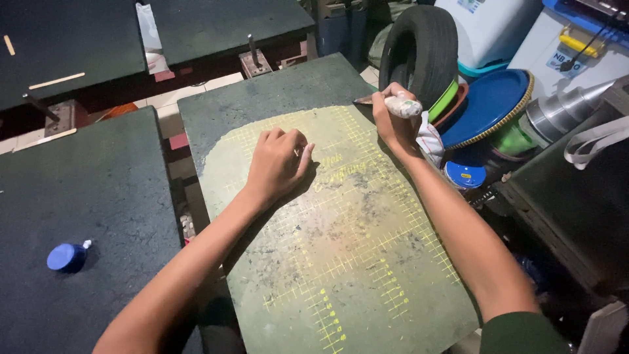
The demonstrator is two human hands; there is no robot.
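The dark worktop (262, 98) carries a worn pallet with a yellow grid (341, 262), smeared grey. Left hand (278, 164) rests curled on it, holding nothing; right hand (393, 121) grips a cloth-wrapped scraper (393, 103) at the far edge, scraping seemingly barely begun.

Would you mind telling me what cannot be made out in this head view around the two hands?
- Left hand: curled on the gridded board; the fingers hide whatever is under it.
- Right hand: its grip covers most of the white-handled tool, and the tip is too small to identify.
- Faded writing on the board: too blurred to read.
- Tyre: its lower part is behind the board.
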